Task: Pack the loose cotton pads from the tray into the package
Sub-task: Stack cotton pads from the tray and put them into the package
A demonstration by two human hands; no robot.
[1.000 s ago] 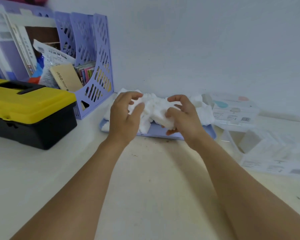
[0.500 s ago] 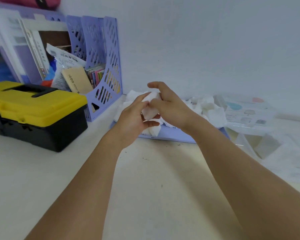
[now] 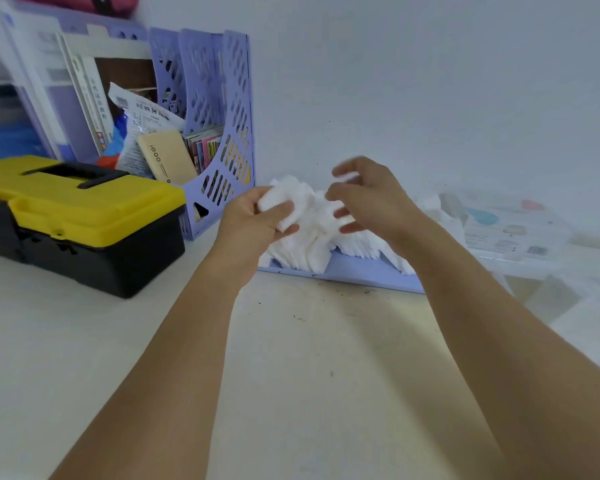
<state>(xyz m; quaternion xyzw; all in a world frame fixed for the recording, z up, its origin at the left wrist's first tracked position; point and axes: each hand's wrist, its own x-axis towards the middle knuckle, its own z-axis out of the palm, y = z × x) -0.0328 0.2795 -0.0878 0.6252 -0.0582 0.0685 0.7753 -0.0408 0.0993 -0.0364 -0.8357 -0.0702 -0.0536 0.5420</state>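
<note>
- The person's left hand, at the centre of the frame, grips a small stack of white cotton pads, thumb on the near face and fingers curled behind.
- The right hand, just to its right, hovers over the heap with fingers curled; it is blurred, and something white shows at the upper fingertips, so whether it pinches a pad cannot be told.
- Most of the loose pads lie piled in the lilac tray, which sits against the wall at centre right; the heap spills over the tray's near rim.
- The clear package lies at the right edge of the frame, beside the tray and apart from both hands. Its contents are too pale and blurred to judge.
- Judgement: the task looks to be at an early or middle stage. A handful is being gathered and squared, but carrying it to the package is not yet done, and a large heap remains to be collected.
</note>
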